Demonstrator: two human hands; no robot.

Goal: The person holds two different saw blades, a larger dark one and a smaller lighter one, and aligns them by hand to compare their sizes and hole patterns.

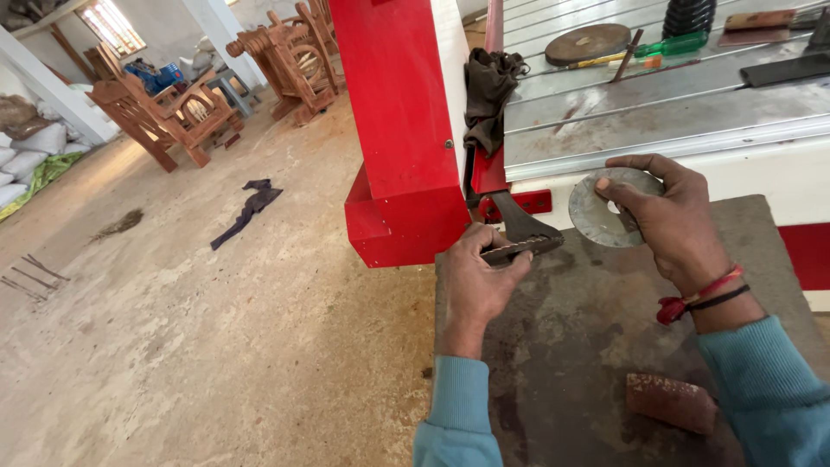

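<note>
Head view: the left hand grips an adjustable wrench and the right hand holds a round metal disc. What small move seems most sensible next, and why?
Probably set the metal disc down on the grey slab. The right hand only pinches it in the air, while the left hand holds the adjustable wrench by the red machine frame; a free hand could steady the wrench.

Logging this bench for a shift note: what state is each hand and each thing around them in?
left hand: closed around the wrench handle
adjustable wrench: gripped, head up by the red machine frame
right hand: pinching the disc
round metal disc: held off the bench, face to the camera
dark rag: draped over the machine edge
reddish block: lying flat on the bench
</note>
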